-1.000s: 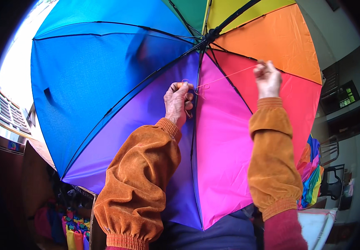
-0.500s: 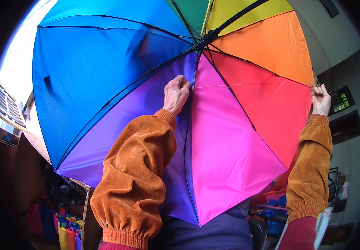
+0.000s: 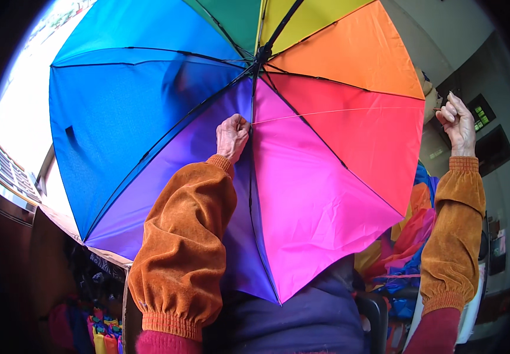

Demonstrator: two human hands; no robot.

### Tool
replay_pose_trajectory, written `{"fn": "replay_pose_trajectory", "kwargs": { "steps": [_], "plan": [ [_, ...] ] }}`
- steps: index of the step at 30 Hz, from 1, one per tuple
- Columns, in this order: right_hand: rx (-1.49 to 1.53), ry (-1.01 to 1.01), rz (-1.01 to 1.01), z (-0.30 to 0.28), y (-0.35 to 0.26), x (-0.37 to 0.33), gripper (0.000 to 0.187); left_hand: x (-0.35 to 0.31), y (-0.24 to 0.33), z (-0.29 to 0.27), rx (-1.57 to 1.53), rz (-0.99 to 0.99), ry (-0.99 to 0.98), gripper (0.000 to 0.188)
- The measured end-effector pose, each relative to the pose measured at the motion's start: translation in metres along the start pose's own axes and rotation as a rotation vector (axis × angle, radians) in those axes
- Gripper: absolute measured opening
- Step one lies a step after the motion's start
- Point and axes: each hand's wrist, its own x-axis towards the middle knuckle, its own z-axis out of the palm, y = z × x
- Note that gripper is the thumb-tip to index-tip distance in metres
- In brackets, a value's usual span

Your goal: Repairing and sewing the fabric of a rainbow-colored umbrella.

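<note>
An open rainbow umbrella (image 3: 320, 177) fills the view, its inner side with black ribs and the dark shaft (image 3: 283, 25) facing me. My left hand (image 3: 232, 138) is closed in a pinch at the rib (image 3: 251, 183) between the purple and pink panels. From there a thin, light thread (image 3: 325, 111) runs taut across the pink and red panels. Its far end leads to my right hand (image 3: 459, 125), raised beyond the umbrella's right edge with fingers pinched together. A small dark tip shows by those fingers, too small to make out as a needle.
Bunched coloured fabric (image 3: 405, 236) lies at the right, behind my right sleeve. Several folded multicoloured umbrellas (image 3: 104, 333) stand at the lower left beside a cardboard edge (image 3: 128, 295). A bright opening (image 3: 28, 100) is at the far left.
My right hand has moved right and slightly up, off the umbrella's edge, drawing out more thread. The umbrella has shifted left and tilted; my left hand has shifted slightly left with it.
</note>
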Motion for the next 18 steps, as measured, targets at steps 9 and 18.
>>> {"fn": "replay_pose_trajectory", "kwargs": {
  "steps": [9, 18],
  "plan": [
    [-0.038, 0.023, -0.227, -0.034, -0.090, -0.012, 0.022, -0.004, -0.001, 0.002, 0.049, 0.121, 0.091, 0.007],
    [-0.015, 0.122, -0.375, -0.010, -0.076, 0.015, 0.013, 0.000, 0.021, -0.001, -0.008, 0.320, 0.065, 0.009]
  ]
}}
